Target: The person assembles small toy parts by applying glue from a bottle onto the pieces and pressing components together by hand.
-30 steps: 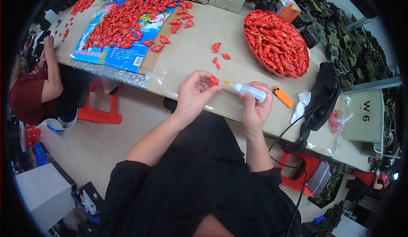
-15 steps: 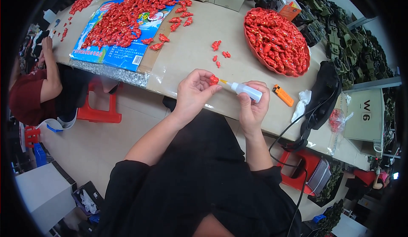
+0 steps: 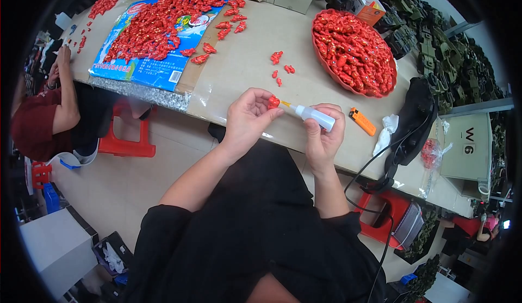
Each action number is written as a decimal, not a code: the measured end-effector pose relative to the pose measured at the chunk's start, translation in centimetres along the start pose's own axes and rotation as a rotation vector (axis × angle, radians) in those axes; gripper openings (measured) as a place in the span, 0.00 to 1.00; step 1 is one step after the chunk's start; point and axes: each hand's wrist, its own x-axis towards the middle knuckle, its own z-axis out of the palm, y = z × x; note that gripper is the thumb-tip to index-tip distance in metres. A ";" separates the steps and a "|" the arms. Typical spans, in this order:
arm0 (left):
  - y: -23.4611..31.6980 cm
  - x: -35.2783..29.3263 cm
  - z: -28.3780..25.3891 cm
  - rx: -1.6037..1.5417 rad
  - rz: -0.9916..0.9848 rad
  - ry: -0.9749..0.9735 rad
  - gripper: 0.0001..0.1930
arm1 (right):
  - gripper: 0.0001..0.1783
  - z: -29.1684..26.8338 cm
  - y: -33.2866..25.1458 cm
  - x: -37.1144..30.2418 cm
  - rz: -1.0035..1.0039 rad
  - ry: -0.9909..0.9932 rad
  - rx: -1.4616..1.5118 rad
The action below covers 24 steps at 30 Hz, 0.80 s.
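Observation:
Pinched in the fingertips of my left hand (image 3: 247, 117) is a small red plastic figure piece (image 3: 273, 102). My right hand (image 3: 327, 135) is wrapped round a white glue bottle (image 3: 316, 117), tilted so that its thin yellow nozzle (image 3: 288, 105) points left. The nozzle's tip is at the red piece or just beside it; I cannot tell whether they touch. Both hands are over the table's near edge. Beyond them lie a few loose red pieces (image 3: 277, 57) on the tabletop (image 3: 253, 42).
A red bowl (image 3: 319, 58) heaped with red pieces stands far right. Many more cover a blue printed cardboard sheet (image 3: 144, 74) at left. An orange lighter-like item (image 3: 362, 122), white tissue (image 3: 386, 134) and black bag (image 3: 413, 115) with a cable lie right. A co-worker (image 3: 46, 112) sits left.
My hands, the red piece and the glue bottle hold almost the same place. At the far left the co-worker's arm has shifted slightly.

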 end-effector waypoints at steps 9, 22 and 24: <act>0.2 0.0 0.0 0.005 0.009 -0.005 0.12 | 0.15 -0.1 0.1 -0.1 -0.008 0.002 0.006; 0.0 0.0 0.2 -0.037 0.027 0.029 0.13 | 0.14 -0.3 0.1 -0.1 -0.003 0.003 -0.017; 0.1 0.0 0.2 -0.036 0.026 0.027 0.13 | 0.14 -0.2 0.1 -0.1 -0.008 0.012 -0.011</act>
